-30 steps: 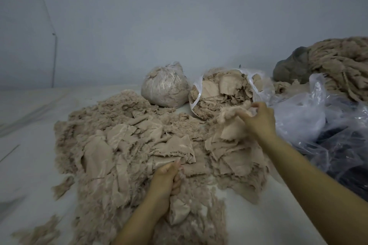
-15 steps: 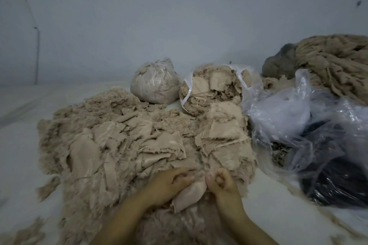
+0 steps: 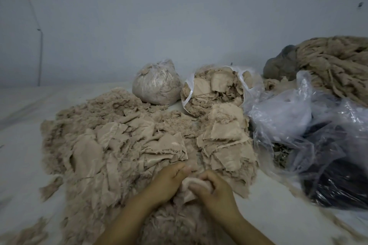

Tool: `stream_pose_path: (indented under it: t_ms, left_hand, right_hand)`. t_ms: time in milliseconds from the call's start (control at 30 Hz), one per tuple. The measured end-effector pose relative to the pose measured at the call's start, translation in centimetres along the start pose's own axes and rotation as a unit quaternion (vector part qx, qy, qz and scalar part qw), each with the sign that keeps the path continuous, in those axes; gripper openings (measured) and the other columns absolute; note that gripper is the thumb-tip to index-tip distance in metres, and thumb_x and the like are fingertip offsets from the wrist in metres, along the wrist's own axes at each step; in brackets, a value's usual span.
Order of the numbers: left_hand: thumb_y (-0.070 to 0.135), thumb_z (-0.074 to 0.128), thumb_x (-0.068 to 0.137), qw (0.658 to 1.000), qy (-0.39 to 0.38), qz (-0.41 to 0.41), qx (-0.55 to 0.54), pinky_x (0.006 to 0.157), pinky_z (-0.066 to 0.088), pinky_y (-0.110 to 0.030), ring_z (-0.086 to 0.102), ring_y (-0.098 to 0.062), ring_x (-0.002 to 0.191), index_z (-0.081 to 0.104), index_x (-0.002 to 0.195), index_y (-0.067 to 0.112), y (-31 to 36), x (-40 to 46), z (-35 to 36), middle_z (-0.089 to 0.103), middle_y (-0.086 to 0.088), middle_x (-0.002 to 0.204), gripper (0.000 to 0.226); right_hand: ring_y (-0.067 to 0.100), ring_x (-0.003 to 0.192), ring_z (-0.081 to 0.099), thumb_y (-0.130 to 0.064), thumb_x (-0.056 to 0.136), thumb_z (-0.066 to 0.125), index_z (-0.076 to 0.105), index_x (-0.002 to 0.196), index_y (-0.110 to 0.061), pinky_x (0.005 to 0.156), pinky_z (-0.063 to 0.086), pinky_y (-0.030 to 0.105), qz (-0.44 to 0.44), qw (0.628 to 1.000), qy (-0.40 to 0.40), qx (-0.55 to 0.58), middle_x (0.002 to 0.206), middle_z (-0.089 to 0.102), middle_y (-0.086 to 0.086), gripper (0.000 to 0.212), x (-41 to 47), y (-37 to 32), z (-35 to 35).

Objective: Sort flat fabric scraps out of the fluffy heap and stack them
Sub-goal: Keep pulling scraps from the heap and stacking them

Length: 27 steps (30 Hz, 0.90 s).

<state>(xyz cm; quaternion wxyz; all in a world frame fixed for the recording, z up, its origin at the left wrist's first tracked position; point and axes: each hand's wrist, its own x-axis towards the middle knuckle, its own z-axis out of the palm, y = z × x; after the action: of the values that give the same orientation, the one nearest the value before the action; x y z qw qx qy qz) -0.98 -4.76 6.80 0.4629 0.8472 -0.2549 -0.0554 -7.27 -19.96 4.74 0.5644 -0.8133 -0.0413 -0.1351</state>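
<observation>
Beige scrap, soft, light and limp by its look, is pinched between the curled fingers of the left hand and right hand over the fluffy heap; an edge probably gives the best hold.

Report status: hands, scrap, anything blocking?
Left hand and right hand both grip one beige flat fabric scrap. Stack of flat beige scraps ahead-right. Nothing blocking.

Left hand and right hand close together, fingers curled, forearms converging from below.
</observation>
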Motion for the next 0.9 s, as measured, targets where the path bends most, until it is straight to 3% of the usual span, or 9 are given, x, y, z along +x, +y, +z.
stream_pose_path:
  t_ms: [67, 167, 233, 333, 400, 567, 733, 833, 900]
  left_hand:
    - [0.049, 0.041, 0.095, 0.998, -0.005, -0.021, -0.063, 0.079, 0.046, -0.018, 0.058, 0.007, 0.081, 0.065, 0.080, 0.035, -0.1, -0.4, -0.3, 0.067, 0.017, 0.082, 0.032]
    - [0.058, 0.056, 0.081, 0.997, -0.043, -0.032, -0.049, 0.084, 0.045, -0.018, 0.059, 0.000, 0.091, 0.069, 0.089, 0.029, -0.5, -0.8, -1.0, 0.067, 0.013, 0.096, 0.032]
    - [0.052, 0.065, 0.074, 0.998, -0.036, -0.026, -0.045, 0.084, 0.045, -0.016, 0.060, 0.000, 0.094, 0.069, 0.097, 0.029, -0.2, -0.8, -0.8, 0.067, 0.012, 0.100, 0.032]
    - [0.030, 0.067, 0.085, 0.995, 0.008, -0.005, -0.099, 0.064, 0.043, -0.012, 0.056, 0.003, 0.069, 0.066, 0.083, 0.021, 1.1, -0.5, 0.4, 0.063, 0.019, 0.073, 0.010]
    - [0.013, 0.060, 0.091, 0.991, 0.050, -0.003, -0.124, 0.056, 0.038, -0.010, 0.047, 0.007, 0.057, 0.056, 0.070, 0.022, 1.7, -0.3, 1.1, 0.054, 0.020, 0.057, 0.023]
    - [0.013, 0.053, 0.094, 0.986, 0.061, -0.002, -0.155, 0.063, 0.039, -0.024, 0.045, -0.006, 0.062, 0.055, 0.071, 0.011, 2.1, -0.2, 2.0, 0.050, 0.007, 0.064, 0.023]
    - [0.011, 0.051, 0.095, 0.970, 0.157, -0.031, -0.185, 0.050, 0.035, -0.017, 0.040, -0.003, 0.050, 0.050, 0.059, 0.018, 2.6, 0.3, 2.4, 0.045, 0.012, 0.050, 0.037]
    - [0.016, 0.044, 0.098, 0.918, 0.286, -0.129, -0.245, 0.043, 0.029, -0.023, 0.036, -0.009, 0.043, 0.055, 0.068, 0.011, 1.8, 0.8, 0.7, 0.042, 0.009, 0.045, 0.033]
    - [0.020, 0.043, 0.099, 0.939, 0.277, -0.093, -0.183, 0.047, 0.032, -0.027, 0.042, -0.013, 0.050, 0.056, 0.070, 0.014, 1.3, 0.7, 0.0, 0.048, 0.008, 0.053, 0.033]
  right_hand:
    - [0.007, 0.060, 0.049, -0.019, 0.082, 0.074, 0.057, 0.070, -0.016, 0.060, 0.039, 0.024, 0.051, 0.991, 0.058, 0.113, 0.062, 0.055, -0.008, 0.020, 0.3, 0.3, -0.1]
    - [0.022, 0.070, 0.052, -0.015, 0.083, 0.071, 0.060, 0.079, -0.006, 0.069, 0.044, 0.041, 0.096, 0.976, 0.074, 0.181, 0.072, 0.058, 0.013, 0.015, 0.5, 0.6, -0.6]
    - [0.013, 0.070, 0.056, -0.011, 0.082, 0.073, 0.064, 0.083, -0.010, 0.067, 0.047, 0.030, 0.090, 0.982, 0.058, 0.155, 0.075, 0.064, 0.006, 0.008, 0.5, 0.6, -0.6]
    - [0.001, 0.058, 0.053, -0.012, 0.081, 0.074, 0.067, 0.076, -0.016, 0.055, 0.042, 0.016, 0.080, 0.985, 0.017, 0.150, 0.063, 0.062, -0.008, 0.009, 0.4, 0.4, -0.2]
    - [0.002, 0.056, 0.048, -0.012, 0.081, 0.073, 0.065, 0.073, -0.015, 0.053, 0.039, 0.015, 0.084, 0.985, -0.007, 0.149, 0.059, 0.057, -0.009, 0.012, 0.4, 0.4, -0.1]
    - [0.010, 0.070, 0.058, -0.018, 0.085, 0.069, 0.066, 0.089, -0.003, 0.063, 0.045, 0.023, 0.093, 0.974, -0.080, 0.189, 0.074, 0.065, 0.002, 0.016, 0.5, -0.4, -0.9]
    - [0.016, 0.063, 0.044, -0.015, 0.093, 0.059, 0.053, 0.074, 0.002, 0.061, 0.035, 0.030, 0.068, 0.985, -0.011, 0.161, 0.066, 0.049, 0.006, 0.026, 0.5, -0.3, 0.1]
    - [0.008, 0.057, 0.036, -0.014, 0.093, 0.058, 0.045, 0.059, -0.019, 0.055, 0.032, 0.024, 0.066, 0.978, 0.072, 0.183, 0.058, 0.038, -0.004, 0.037, 0.1, 0.3, 0.1]
    - [0.013, 0.060, 0.035, -0.019, 0.092, 0.058, 0.043, 0.059, -0.021, 0.058, 0.032, 0.027, 0.084, 0.967, 0.095, 0.221, 0.060, 0.036, 0.001, 0.037, 0.1, 0.6, -0.2]
